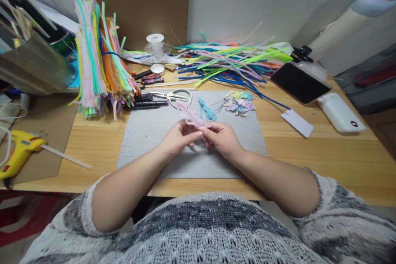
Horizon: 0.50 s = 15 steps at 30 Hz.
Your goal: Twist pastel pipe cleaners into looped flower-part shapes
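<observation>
Both my hands meet over the grey cutting mat (148,148). Between them is a pale pink pipe cleaner (189,116) bent into long loops. My left hand (181,136) pinches the lower end of the loops with thumb and fingers. My right hand (221,138) grips the same end from the other side, its thumb close to the left thumb. Just beyond the fingers lies a blue looped pipe cleaner piece (206,110). To its right is a pile of small pastel pieces on thin wire stems (239,102). Scissors (177,97) rest at the mat's far edge.
Upright pipe cleaner bundles (93,57) stand at the left, near a yellow glue gun (20,150). Loose pipe cleaners (229,62) spread along the back beside a wire spool (156,47). A phone (300,82) and a white power bank (340,111) are at the right.
</observation>
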Each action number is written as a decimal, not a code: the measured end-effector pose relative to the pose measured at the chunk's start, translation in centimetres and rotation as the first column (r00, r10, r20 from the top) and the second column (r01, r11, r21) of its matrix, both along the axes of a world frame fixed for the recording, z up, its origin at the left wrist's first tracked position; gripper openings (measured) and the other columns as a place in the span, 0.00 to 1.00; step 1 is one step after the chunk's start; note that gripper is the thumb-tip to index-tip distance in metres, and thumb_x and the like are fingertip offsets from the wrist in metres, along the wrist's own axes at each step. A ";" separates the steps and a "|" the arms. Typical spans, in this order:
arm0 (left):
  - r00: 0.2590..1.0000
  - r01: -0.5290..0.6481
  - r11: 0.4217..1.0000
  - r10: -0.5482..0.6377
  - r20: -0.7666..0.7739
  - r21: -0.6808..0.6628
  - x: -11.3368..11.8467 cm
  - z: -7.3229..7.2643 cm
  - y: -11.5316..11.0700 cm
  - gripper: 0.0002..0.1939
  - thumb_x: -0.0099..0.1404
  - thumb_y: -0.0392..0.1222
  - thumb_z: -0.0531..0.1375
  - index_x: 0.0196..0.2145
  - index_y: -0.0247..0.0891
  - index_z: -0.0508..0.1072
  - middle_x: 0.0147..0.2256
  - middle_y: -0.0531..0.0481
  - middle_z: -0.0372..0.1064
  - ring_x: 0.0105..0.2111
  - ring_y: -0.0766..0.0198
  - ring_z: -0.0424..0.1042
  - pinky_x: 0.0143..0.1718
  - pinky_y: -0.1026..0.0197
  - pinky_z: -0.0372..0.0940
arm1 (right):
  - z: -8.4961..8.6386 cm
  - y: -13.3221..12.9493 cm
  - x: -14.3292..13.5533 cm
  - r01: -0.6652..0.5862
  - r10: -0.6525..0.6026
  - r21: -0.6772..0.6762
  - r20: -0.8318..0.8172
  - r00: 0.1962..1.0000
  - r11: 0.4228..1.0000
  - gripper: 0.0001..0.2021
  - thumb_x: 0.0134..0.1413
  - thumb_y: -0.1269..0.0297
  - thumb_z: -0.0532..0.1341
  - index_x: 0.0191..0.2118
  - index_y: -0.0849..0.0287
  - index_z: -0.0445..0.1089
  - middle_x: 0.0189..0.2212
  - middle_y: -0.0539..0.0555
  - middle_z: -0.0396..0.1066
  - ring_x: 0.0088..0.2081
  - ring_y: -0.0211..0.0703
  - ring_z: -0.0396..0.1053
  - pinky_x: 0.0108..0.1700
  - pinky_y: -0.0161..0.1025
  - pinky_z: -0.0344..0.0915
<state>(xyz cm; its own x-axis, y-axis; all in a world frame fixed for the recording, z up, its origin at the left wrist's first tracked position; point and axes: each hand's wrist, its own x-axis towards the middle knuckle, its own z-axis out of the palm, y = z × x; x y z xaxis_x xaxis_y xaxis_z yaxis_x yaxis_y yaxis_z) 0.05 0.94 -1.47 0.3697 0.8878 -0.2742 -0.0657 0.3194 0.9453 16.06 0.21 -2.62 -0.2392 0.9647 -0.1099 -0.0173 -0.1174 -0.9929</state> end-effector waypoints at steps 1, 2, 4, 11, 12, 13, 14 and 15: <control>0.995 -0.097 0.995 0.097 0.016 0.028 -0.2 0.0 0.2 0.16 0.50 0.45 0.67 0.34 0.34 0.71 0.32 0.47 0.72 0.30 0.65 0.70 0.27 0.66 0.62 | -0.1 0.0 0.1 0.004 -0.005 0.030 0.029 1.000 1.000 0.13 0.51 0.56 0.62 0.25 0.61 0.69 0.15 0.45 0.61 0.16 0.30 0.57 0.19 0.31 0.53; 0.982 -0.189 0.981 0.187 0.041 0.049 -0.4 0.1 0.4 0.16 0.51 0.46 0.67 0.34 0.35 0.71 0.32 0.48 0.71 0.30 0.66 0.69 0.28 0.66 0.63 | -0.1 -0.1 0.1 0.007 -0.011 0.062 0.062 0.998 0.998 0.13 0.51 0.57 0.62 0.25 0.61 0.69 0.15 0.46 0.61 0.16 0.31 0.57 0.20 0.31 0.53; 0.954 -0.289 0.956 0.282 0.102 0.058 -0.9 0.2 0.8 0.14 0.52 0.47 0.66 0.33 0.35 0.72 0.31 0.50 0.71 0.30 0.67 0.68 0.30 0.66 0.62 | -0.2 -0.1 0.2 0.009 -0.027 0.132 0.136 0.990 0.991 0.11 0.51 0.59 0.62 0.26 0.62 0.71 0.16 0.46 0.63 0.18 0.32 0.58 0.21 0.32 0.55; 0.944 -0.292 0.956 0.291 0.158 -0.017 -1.6 0.3 1.3 0.11 0.50 0.43 0.68 0.28 0.34 0.73 0.28 0.51 0.71 0.29 0.68 0.68 0.33 0.65 0.62 | -0.7 -0.3 0.4 -0.028 -0.096 0.380 0.303 0.948 0.925 0.07 0.53 0.65 0.61 0.31 0.61 0.75 0.25 0.52 0.73 0.27 0.38 0.68 0.30 0.34 0.61; 0.945 -0.293 0.956 0.292 0.150 -0.019 -1.5 0.3 1.2 0.11 0.50 0.42 0.68 0.28 0.34 0.73 0.28 0.51 0.71 0.29 0.67 0.68 0.32 0.65 0.61 | -0.8 -0.3 0.5 -0.035 -0.104 0.405 0.318 0.942 0.914 0.07 0.53 0.65 0.61 0.31 0.61 0.75 0.26 0.52 0.73 0.28 0.38 0.68 0.30 0.34 0.61; 0.947 -0.291 0.957 0.290 0.139 -0.017 -1.5 0.2 1.2 0.11 0.50 0.42 0.68 0.29 0.34 0.73 0.28 0.51 0.71 0.29 0.67 0.68 0.32 0.64 0.61 | -0.8 -0.4 0.5 -0.041 -0.111 0.423 0.329 0.938 0.905 0.06 0.53 0.66 0.60 0.31 0.61 0.75 0.26 0.52 0.73 0.28 0.38 0.68 0.31 0.34 0.61; 0.950 -0.288 0.958 0.287 0.125 -0.014 -1.5 0.2 1.1 0.11 0.50 0.43 0.68 0.29 0.34 0.73 0.28 0.51 0.71 0.29 0.66 0.68 0.32 0.64 0.61 | -0.8 -0.4 0.5 -0.047 -0.115 0.435 0.338 0.934 0.899 0.06 0.53 0.66 0.60 0.31 0.61 0.74 0.25 0.52 0.73 0.28 0.38 0.68 0.31 0.34 0.61; 0.953 -0.285 0.959 0.284 0.109 -0.008 -1.5 0.1 1.1 0.12 0.50 0.44 0.68 0.29 0.34 0.73 0.29 0.51 0.71 0.29 0.66 0.68 0.32 0.63 0.61 | -0.7 -0.4 0.5 -0.052 -0.115 0.439 0.344 0.932 0.897 0.06 0.53 0.66 0.60 0.31 0.61 0.74 0.25 0.52 0.73 0.28 0.37 0.67 0.31 0.34 0.61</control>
<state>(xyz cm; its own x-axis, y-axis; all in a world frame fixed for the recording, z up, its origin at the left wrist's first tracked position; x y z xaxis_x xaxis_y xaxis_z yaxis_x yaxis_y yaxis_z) -1.42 2.04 -1.36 0.1286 0.9622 -0.2399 -0.2545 0.2658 0.9298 16.59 -0.16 -3.35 -0.2334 0.9396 0.2504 0.3465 0.3209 -0.8815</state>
